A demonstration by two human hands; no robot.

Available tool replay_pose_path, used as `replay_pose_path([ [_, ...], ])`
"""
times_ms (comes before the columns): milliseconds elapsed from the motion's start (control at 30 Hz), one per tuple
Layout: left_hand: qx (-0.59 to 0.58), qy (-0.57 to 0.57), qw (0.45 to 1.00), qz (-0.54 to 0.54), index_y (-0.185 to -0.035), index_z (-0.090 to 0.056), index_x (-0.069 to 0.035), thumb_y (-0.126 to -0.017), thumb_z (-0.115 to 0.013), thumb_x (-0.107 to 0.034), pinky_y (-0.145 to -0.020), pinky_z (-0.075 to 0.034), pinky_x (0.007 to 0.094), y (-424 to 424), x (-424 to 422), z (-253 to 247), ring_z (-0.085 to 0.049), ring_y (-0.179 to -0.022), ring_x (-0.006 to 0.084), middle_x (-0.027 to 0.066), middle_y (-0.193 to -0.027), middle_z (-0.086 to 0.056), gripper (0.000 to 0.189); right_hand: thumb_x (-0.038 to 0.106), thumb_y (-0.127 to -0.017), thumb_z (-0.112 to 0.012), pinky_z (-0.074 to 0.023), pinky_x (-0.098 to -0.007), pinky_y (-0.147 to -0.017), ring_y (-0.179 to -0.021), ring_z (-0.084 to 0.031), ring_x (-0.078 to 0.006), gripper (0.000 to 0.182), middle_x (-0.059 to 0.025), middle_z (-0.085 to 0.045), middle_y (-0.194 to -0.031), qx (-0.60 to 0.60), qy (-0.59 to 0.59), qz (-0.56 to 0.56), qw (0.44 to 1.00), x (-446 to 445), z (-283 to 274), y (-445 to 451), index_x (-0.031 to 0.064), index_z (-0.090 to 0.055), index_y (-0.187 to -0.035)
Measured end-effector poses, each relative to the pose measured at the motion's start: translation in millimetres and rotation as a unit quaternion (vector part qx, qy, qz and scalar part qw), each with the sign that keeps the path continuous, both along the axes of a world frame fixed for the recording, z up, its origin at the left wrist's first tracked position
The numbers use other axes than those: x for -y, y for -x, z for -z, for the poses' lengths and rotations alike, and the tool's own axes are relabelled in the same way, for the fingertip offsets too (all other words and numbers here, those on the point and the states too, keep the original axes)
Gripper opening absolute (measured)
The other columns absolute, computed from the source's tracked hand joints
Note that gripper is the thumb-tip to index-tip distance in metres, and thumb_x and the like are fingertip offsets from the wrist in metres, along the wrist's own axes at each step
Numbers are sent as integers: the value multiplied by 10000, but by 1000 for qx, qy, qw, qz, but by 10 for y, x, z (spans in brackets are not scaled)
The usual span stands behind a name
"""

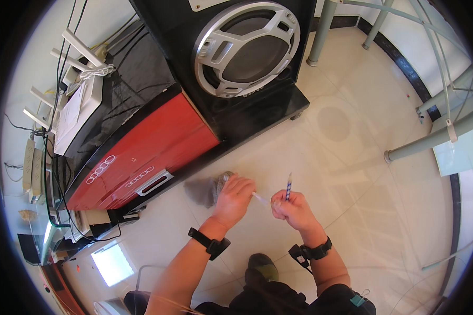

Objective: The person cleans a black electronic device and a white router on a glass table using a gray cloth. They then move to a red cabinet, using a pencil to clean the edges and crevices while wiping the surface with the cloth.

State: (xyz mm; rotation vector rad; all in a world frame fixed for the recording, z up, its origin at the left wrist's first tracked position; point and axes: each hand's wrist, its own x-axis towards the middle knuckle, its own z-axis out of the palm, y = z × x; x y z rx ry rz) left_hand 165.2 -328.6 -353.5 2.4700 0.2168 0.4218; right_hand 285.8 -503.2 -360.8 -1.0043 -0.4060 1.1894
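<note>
My left hand (233, 201) pinches a thin pale strip (261, 198) between thumb and fingers. The strip is blurred and stretches toward my right hand (293, 209). Closed in a fist, that right hand grips a pencil (289, 188) with a blue and white patterned barrel, its sharpened tip pointing away from me. A grey-brown cloth (212, 193) shows just beyond the left hand, partly hidden by it; I cannot tell whether the fingers hold it too. Both wrists wear black straps, and the hands are a short gap apart above the tiled floor.
Ahead stands a large black loudspeaker (256, 51), next to a red and black cabinet (142, 153) carrying a white router (81, 114) and cables. Grey metal legs (421, 138) rise from the floor tiles (351, 189) on the right. My shoe (262, 267) is below.
</note>
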Motion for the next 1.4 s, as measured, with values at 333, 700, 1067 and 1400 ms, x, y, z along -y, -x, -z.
replay_pose_path([
  [333, 40, 785, 604, -136, -1316, -471, -83, -978, -457, -317, -879, -443, 379, 264, 264, 3, -462, -1162, 166, 38, -1289, -483, 412, 135, -907, -463, -480, -388, -617, -691, -582, -272, 467, -169, -549, -885, 441, 183, 96, 873, -465, 30, 505, 81, -340, -1354],
  [700, 76, 777, 593, -200, -1236, -520, -56, -977, -480, -263, -833, -441, 291, 460, 317, 171, -526, -1000, 138, 20, -1129, -558, 334, 175, -877, -556, -502, -401, -654, -791, -606, -318, 296, -125, -591, -972, 542, 125, 51, 830, -416, 69, 825, 94, -561, -1161],
  [1067, 71, 666, 704, -235, -1147, -560, -18, -933, -560, -222, -739, -486, 288, 531, 277, 299, -554, -891, 147, 49, -981, -576, 296, 175, -867, -605, -456, -281, -747, -842, -562, -183, 185, -78, -599, -1019, 434, 66, 35, 898, -444, 161, 802, 25, -666, -956],
  [1400, -84, 668, 678, -297, -1038, -596, -12, -932, -550, -218, -647, -441, 263, 682, 261, -149, -496, -707, 127, 1, -797, -521, 237, 299, -948, -533, -421, -237, -727, -841, -490, -54, 299, 37, -581, -982, -99, 93, 157, 978, -433, 418, 764, 64, -652, -1091],
])
